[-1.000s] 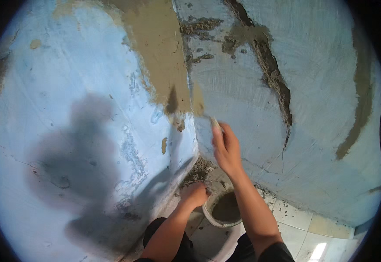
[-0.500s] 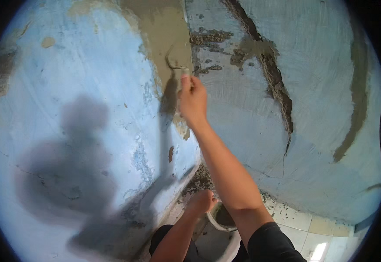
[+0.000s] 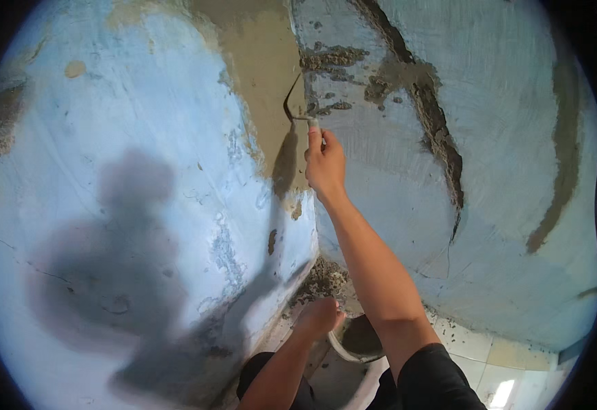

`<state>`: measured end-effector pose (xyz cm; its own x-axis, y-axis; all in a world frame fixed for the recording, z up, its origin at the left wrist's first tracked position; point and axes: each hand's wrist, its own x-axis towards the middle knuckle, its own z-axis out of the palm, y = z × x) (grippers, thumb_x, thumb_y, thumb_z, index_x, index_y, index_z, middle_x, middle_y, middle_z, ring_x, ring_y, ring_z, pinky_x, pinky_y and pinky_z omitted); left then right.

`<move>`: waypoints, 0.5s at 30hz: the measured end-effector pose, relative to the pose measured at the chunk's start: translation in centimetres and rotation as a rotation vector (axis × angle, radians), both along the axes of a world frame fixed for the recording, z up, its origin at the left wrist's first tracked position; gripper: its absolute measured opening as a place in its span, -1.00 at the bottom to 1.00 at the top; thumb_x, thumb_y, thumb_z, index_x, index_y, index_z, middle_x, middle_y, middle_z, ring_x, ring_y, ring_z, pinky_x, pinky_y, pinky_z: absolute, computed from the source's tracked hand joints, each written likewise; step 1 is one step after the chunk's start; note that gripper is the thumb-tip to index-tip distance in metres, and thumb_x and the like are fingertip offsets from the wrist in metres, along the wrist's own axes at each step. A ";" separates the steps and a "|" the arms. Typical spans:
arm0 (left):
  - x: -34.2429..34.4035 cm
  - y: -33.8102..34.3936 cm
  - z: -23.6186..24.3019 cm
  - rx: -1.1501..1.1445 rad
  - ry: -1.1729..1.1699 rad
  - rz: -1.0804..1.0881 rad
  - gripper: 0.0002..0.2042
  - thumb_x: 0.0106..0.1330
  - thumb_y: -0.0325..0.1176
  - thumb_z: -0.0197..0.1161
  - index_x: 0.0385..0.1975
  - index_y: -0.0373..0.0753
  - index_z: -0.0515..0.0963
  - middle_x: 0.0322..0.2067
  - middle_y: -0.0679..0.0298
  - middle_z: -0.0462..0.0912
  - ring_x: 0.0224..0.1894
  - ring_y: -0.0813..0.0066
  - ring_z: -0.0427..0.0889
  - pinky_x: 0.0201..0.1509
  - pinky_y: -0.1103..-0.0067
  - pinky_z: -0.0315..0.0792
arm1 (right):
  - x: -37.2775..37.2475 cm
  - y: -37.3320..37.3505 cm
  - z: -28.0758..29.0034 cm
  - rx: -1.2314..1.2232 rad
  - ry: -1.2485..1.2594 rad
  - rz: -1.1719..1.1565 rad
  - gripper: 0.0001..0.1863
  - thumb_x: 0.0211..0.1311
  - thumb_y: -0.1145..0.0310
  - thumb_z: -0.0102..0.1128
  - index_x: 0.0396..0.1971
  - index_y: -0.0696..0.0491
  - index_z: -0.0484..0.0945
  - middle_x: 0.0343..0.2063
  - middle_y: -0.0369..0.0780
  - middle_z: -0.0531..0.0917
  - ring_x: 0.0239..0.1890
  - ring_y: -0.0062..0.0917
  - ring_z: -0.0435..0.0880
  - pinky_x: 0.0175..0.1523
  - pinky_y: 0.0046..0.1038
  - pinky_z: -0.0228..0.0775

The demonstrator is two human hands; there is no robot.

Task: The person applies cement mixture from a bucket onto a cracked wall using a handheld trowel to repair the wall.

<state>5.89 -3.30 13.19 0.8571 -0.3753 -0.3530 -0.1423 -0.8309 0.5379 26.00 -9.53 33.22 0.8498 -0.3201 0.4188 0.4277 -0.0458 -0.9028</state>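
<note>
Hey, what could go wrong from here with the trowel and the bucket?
The trowel, in the right hand, is at the brown patch by the corner, so its edge might gouge the surface. The bucket is right by the left hand and could tip if knocked. The loose crumbs on the floor might get underfoot.

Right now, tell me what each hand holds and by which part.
The right hand holds a trowel by its handle. The left hand is curled at the bucket's rim; whether it grips anything cannot be told.
</note>
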 end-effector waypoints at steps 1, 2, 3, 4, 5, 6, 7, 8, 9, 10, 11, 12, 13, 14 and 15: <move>0.1 0.3 -0.2 0.002 -0.003 0.009 -0.65 0.32 -0.13 0.31 -0.28 -0.39 0.67 -0.33 -0.11 0.72 -0.14 -0.09 0.72 -0.02 0.16 0.54 | 0.0 0.8 0.5 0.006 -0.020 -0.003 -0.51 0.52 0.02 0.05 -0.09 0.22 0.61 -0.44 -0.03 0.68 -0.39 -0.33 0.64 -0.21 -0.29 0.45; 0.1 0.4 -0.4 -0.012 -0.011 -0.014 -0.65 0.32 -0.14 0.32 -0.26 -0.38 0.67 -0.33 -0.11 0.72 -0.15 -0.09 0.71 -0.03 0.16 0.54 | -0.4 1.3 0.6 -0.016 -0.042 0.001 -0.53 0.51 0.04 0.07 -0.10 0.22 0.60 -0.42 0.01 0.69 -0.36 -0.29 0.66 -0.17 -0.26 0.46; 0.3 0.6 -0.6 -0.025 -0.020 -0.040 -0.66 0.31 -0.14 0.32 -0.24 -0.38 0.66 -0.33 -0.11 0.72 -0.16 -0.10 0.71 -0.03 0.15 0.54 | -0.6 1.8 0.8 -0.014 -0.044 0.005 -0.53 0.51 0.04 0.07 -0.10 0.22 0.60 -0.42 0.01 0.69 -0.36 -0.29 0.66 -0.17 -0.26 0.46; 0.4 0.6 -0.7 -0.024 -0.018 -0.038 -0.66 0.31 -0.14 0.32 -0.24 -0.38 0.66 -0.33 -0.11 0.72 -0.16 -0.10 0.71 -0.03 0.15 0.54 | -1.2 2.3 0.9 -0.033 -0.127 -0.025 -0.56 0.53 0.06 0.08 -0.12 0.21 0.60 -0.51 -0.18 0.58 -0.47 -0.50 0.52 -0.33 -0.39 0.35; 0.4 0.6 -0.8 -0.040 -0.010 -0.032 -0.65 0.32 -0.14 0.30 -0.23 -0.38 0.67 -0.27 -0.14 0.72 -0.11 -0.11 0.71 0.01 0.14 0.54 | -1.8 2.5 0.9 -0.052 -0.210 -0.057 -0.59 0.55 0.08 0.08 -0.14 0.19 0.59 -0.61 -0.37 0.48 -0.57 -0.72 0.39 -0.48 -0.52 0.23; 0.5 0.4 -1.0 -0.055 -0.002 -0.027 -0.65 0.32 -0.14 0.27 -0.23 -0.38 0.68 -0.21 -0.17 0.71 -0.06 -0.13 0.70 0.06 0.13 0.54 | -2.4 2.7 0.9 -0.051 -0.207 -0.060 -0.59 0.55 0.08 0.08 -0.14 0.19 0.59 -0.61 -0.37 0.48 -0.57 -0.72 0.39 -0.48 -0.52 0.23; 0.7 0.1 -1.4 -0.054 0.000 -0.035 -0.65 0.32 -0.14 0.27 -0.23 -0.38 0.68 -0.21 -0.17 0.71 -0.06 -0.13 0.70 0.06 0.13 0.54 | -3.1 2.7 0.8 -0.039 -0.217 -0.009 -0.61 0.54 0.12 0.10 -0.11 0.20 0.60 -0.59 -0.35 0.51 -0.55 -0.70 0.41 -0.45 -0.52 0.27; 1.0 -0.1 -2.1 -0.043 -0.006 -0.044 -0.64 0.33 -0.14 0.26 -0.19 -0.37 0.68 -0.18 -0.16 0.71 -0.04 -0.13 0.70 0.08 0.13 0.54 | -3.8 3.1 0.8 -0.021 -0.226 0.051 -0.63 0.53 0.15 0.12 -0.08 0.22 0.60 -0.58 -0.34 0.53 -0.53 -0.69 0.44 -0.41 -0.52 0.30; 1.3 -0.3 -2.9 -0.033 -0.013 -0.055 -0.64 0.33 -0.14 0.25 -0.16 -0.36 0.68 -0.15 -0.15 0.71 -0.02 -0.12 0.69 0.11 0.13 0.53 | -4.9 3.3 0.4 -0.017 -0.224 0.049 -0.63 0.53 0.15 0.12 -0.08 0.22 0.60 -0.58 -0.34 0.53 -0.53 -0.69 0.44 -0.41 -0.52 0.30; 1.5 -0.5 -3.8 -0.029 -0.009 -0.055 -0.64 0.33 -0.14 0.25 -0.16 -0.36 0.68 -0.15 -0.15 0.71 -0.02 -0.12 0.69 0.11 0.13 0.53 | -6.3 3.5 -0.1 -0.063 -0.249 0.093 -0.64 0.52 0.18 0.13 -0.05 0.21 0.60 -0.56 -0.34 0.54 -0.51 -0.69 0.45 -0.39 -0.53 0.33; 1.6 -0.8 -4.9 -0.108 -0.134 -0.085 -0.65 0.34 -0.14 0.25 -0.13 -0.33 0.68 -0.12 -0.14 0.72 0.00 -0.12 0.68 0.13 0.13 0.52 | -7.3 3.4 -0.7 -0.111 -0.278 0.134 -0.66 0.52 0.20 0.15 -0.01 0.20 0.60 -0.55 -0.33 0.55 -0.49 -0.68 0.47 -0.37 -0.54 0.35; 1.6 -1.0 -6.2 -0.188 -0.260 -0.114 -0.65 0.35 -0.14 0.24 -0.09 -0.31 0.68 -0.10 -0.12 0.72 0.02 -0.12 0.68 0.15 0.13 0.51 | -8.0 3.3 -1.7 -0.109 -0.278 0.132 -0.66 0.52 0.20 0.15 -0.01 0.20 0.60 -0.55 -0.33 0.55 -0.49 -0.68 0.47 -0.37 -0.54 0.35; 1.6 -1.1 -8.7 -0.177 -0.264 -0.099 -0.65 0.35 -0.14 0.24 -0.09 -0.31 0.68 -0.10 -0.12 0.72 0.02 -0.12 0.68 0.15 0.13 0.51 | -8.7 3.9 -2.6 -0.131 -0.284 0.176 -0.66 0.51 0.21 0.16 0.01 0.19 0.59 -0.54 -0.34 0.56 -0.47 -0.69 0.47 -0.35 -0.55 0.37; 1.6 -0.2 -11.8 -0.388 -0.242 0.077 -0.66 0.35 -0.14 0.25 -0.09 -0.29 0.68 -0.09 -0.11 0.72 0.03 -0.13 0.67 0.16 0.14 0.51 | -9.1 5.5 -2.8 -0.137 -0.298 0.244 -0.66 0.51 0.22 0.17 0.04 0.18 0.59 -0.53 -0.34 0.57 -0.45 -0.70 0.47 -0.33 -0.55 0.38; 1.8 0.2 -13.4 -0.617 -0.218 0.231 -0.67 0.35 -0.14 0.26 -0.08 -0.26 0.68 -0.08 -0.10 0.72 0.04 -0.13 0.67 0.17 0.14 0.50 | -8.9 6.1 -3.2 -0.127 -0.304 0.261 -0.66 0.51 0.22 0.17 0.04 0.18 0.59 -0.53 -0.34 0.57 -0.45 -0.70 0.47 -0.33 -0.55 0.38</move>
<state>7.66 -3.11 -0.22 0.9663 -0.2515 0.0555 -0.1569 -0.4041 0.9011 17.14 -3.43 30.07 0.7272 -0.0397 0.6853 0.6857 -0.0032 -0.7279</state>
